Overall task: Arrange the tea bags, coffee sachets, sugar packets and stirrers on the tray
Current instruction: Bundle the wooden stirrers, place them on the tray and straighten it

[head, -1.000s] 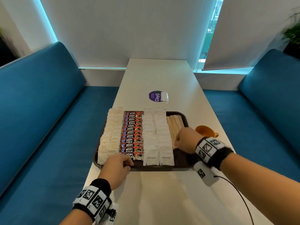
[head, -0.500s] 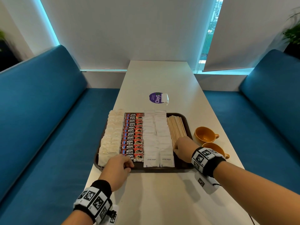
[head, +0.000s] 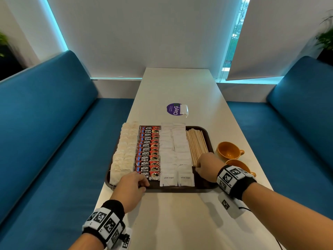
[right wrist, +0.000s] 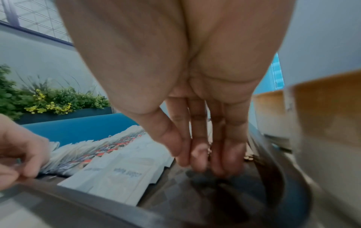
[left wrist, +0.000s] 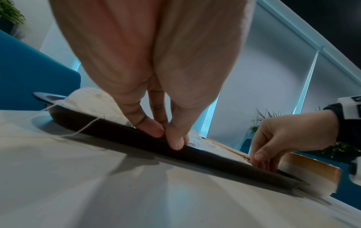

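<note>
Four columns fill the dark brown rectangular plastic tray (head: 207, 188) lying on the long white tabletop (head: 176, 219). Farthest left lies the row of pale paper tea bags (head: 124, 150), one string trailing over the near rim in the left wrist view. Next come the red and black coffee sachets (head: 148, 152), overlapping like shingles. The left hand (head: 130, 188) sits at the tray's near edge below them, its grip pinching the rim between thumb and fingertips (left wrist: 154, 128). To the right lie two columns of white paper sugar packets (head: 175, 154), the nearest pair printed "white sugar". Beyond them the bundle of thin wooden stirrers (head: 196, 143) lies along the tray's right side. The right hand (head: 206, 166) is at their near ends, fingers pointing down at the tray floor; whether its grip holds anything cannot be told. Just beside the tray stand two orange ceramic cups (head: 228, 150).
</note>
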### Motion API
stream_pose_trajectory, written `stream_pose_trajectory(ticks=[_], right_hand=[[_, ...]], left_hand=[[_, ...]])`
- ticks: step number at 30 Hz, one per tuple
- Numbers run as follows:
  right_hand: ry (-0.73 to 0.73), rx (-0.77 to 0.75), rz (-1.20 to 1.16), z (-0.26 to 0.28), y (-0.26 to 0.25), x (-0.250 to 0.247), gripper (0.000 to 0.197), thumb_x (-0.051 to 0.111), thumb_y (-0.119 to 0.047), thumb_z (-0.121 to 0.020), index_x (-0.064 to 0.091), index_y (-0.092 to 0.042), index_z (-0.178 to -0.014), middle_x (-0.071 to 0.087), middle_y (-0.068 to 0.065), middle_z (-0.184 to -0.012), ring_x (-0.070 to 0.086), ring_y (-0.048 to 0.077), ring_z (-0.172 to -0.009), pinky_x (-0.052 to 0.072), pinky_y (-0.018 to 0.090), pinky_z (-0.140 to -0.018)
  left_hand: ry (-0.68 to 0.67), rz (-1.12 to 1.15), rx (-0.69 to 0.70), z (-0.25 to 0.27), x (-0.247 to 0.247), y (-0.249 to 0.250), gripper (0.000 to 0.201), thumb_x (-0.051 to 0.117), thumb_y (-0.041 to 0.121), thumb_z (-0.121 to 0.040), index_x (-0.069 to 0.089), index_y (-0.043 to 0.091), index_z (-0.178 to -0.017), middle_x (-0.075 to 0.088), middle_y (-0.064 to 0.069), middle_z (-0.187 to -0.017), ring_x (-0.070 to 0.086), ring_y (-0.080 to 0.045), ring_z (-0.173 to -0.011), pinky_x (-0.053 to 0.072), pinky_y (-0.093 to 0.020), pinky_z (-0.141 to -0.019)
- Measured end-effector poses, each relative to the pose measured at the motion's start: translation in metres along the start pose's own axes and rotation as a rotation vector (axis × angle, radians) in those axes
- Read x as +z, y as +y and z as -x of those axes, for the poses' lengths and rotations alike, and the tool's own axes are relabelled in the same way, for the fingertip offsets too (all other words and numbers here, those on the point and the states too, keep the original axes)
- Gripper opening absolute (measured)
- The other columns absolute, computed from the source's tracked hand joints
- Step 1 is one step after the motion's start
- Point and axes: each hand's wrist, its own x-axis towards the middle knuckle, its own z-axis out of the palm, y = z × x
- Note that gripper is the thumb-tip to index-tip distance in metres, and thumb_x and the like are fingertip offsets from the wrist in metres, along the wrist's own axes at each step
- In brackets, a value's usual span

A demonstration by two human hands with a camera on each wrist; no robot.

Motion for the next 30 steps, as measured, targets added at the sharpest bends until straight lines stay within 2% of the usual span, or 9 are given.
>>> stream_pose_trajectory(ticks=[4,8,12,14,18,21,25,27,30], right_hand=[[-0.039,0.057,0.104,0.005,0.002,-0.003,0.019,0.056,-0.018,-0.101,0.065,-0.007,-0.113,0.06,0.003,-0.089,0.062,0.019,-0.083,0.053,0.024,-0.07],[0.007,0.049,0.072,-0.001,0.002,-0.008,0.022,0.056,-0.022,-0.102,0.067,-0.008,-0.113,0.069,0.006,-0.105,0.068,0.021,-0.094,0.057,0.026,-0.078],[0.058,0.047,-0.026,0.006,0.006,-0.008,0.019,0.061,-0.029,-0.099,0.071,-0.015,-0.105,0.07,0.0,-0.093,0.069,0.015,-0.085,0.061,0.028,-0.081],[0.088,0.018,-0.108,0.02,0.011,-0.004,0.015,0.061,-0.029,-0.099,0.072,-0.019,-0.103,0.069,-0.003,-0.091,0.067,0.011,-0.083,0.058,0.024,-0.078],[0.186,0.043,-0.285,0.062,0.026,0.009,0.011,0.065,-0.024,-0.097,0.065,-0.026,-0.107,0.065,-0.007,-0.098,0.061,0.005,-0.085,0.053,0.018,-0.075],[0.241,0.149,-0.4,0.091,0.033,0.028,0.029,0.066,-0.021,-0.097,0.059,-0.022,-0.125,0.067,-0.001,-0.114,0.065,0.015,-0.104,0.053,0.026,-0.085],[0.237,0.247,-0.376,0.113,0.034,0.053,0.04,0.062,-0.031,-0.099,0.056,-0.016,-0.135,0.063,0.006,-0.133,0.061,0.024,-0.122,0.048,0.035,-0.102],[0.248,0.3,-0.388,0.114,0.033,0.058,0.048,0.063,-0.039,-0.098,0.055,-0.013,-0.138,0.063,0.009,-0.134,0.06,0.026,-0.123,0.047,0.035,-0.102],[0.245,0.31,-0.46,0.104,0.029,0.06,0.057,0.067,-0.044,-0.095,0.054,-0.012,-0.14,0.064,0.008,-0.135,0.059,0.027,-0.125,0.047,0.037,-0.103]], left_hand=[[0.007,-0.005,-0.01,-0.001,0.001,-0.001,0.019,0.071,0.01,-0.09,0.074,0.028,-0.091,0.061,0.014,-0.099,0.056,0.0,-0.088,0.04,-0.013,-0.076],[0.001,0.013,-0.008,-0.003,0.001,-0.002,0.021,0.071,0.009,-0.089,0.072,0.029,-0.087,0.063,0.012,-0.097,0.058,-0.001,-0.087,0.041,-0.012,-0.076],[-0.021,0.031,-0.001,0.0,-0.002,-0.002,0.025,0.069,0.007,-0.091,0.072,0.032,-0.087,0.065,0.01,-0.101,0.06,-0.004,-0.093,0.044,-0.015,-0.083],[-0.003,0.067,0.014,0.007,-0.011,-0.001,0.024,0.07,0.01,-0.091,0.073,0.033,-0.087,0.065,0.012,-0.101,0.06,-0.004,-0.094,0.043,-0.012,-0.081],[0.247,0.205,-0.017,0.022,-0.042,-0.009,0.022,0.074,0.011,-0.088,0.074,0.032,-0.084,0.07,0.009,-0.083,0.064,-0.007,-0.079,0.047,-0.017,-0.069],[0.419,0.291,-0.18,0.028,-0.061,-0.027,0.019,0.071,0.014,-0.09,0.067,0.027,-0.104,0.068,0.002,-0.088,0.063,-0.017,-0.086,0.046,-0.028,-0.071],[0.36,0.275,-0.39,0.026,-0.06,-0.055,0.065,0.076,0.028,-0.089,0.044,0.021,-0.144,0.059,-0.005,-0.124,0.054,-0.021,-0.113,0.044,-0.037,-0.093],[0.283,0.303,-0.439,0.023,-0.05,-0.064,0.085,0.08,0.033,-0.083,0.033,0.019,-0.153,0.052,-0.008,-0.137,0.055,-0.025,-0.121,0.046,-0.044,-0.103],[0.186,0.298,-0.453,0.018,-0.038,-0.068,0.108,0.085,0.041,-0.066,0.029,0.018,-0.155,0.049,-0.01,-0.142,0.055,-0.03,-0.126,0.048,-0.05,-0.106]])
